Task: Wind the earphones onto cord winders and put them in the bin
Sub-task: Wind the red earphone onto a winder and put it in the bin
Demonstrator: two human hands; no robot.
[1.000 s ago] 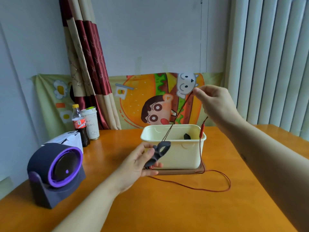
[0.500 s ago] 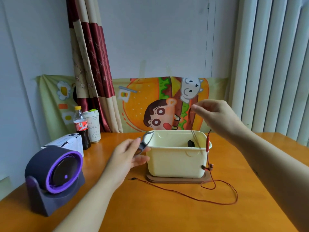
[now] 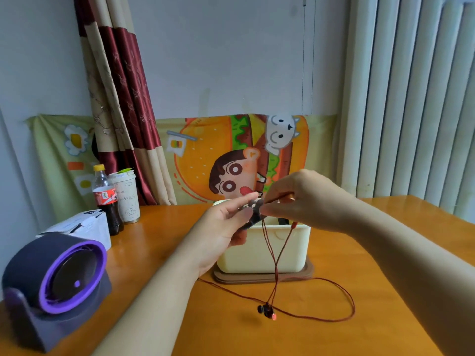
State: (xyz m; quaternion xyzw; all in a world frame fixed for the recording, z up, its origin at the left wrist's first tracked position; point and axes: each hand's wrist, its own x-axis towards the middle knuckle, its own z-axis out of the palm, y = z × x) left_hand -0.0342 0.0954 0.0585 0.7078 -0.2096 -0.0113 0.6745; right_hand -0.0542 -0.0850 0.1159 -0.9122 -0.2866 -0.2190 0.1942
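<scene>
Orange surface [image 3: 231, 330] below: my left grip [image 3: 226, 227] holds the winder [image 3: 253, 214], right grip [image 3: 303, 199] alongside pinches earphone cord [image 3: 275, 278] hanging straight down.

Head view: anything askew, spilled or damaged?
Nothing spilled or broken. The red cord is mostly unwound: it loops slack across the table by the bin, earbuds dangling in front. Left hand holds the winder; right hand pinches the cord.
</scene>
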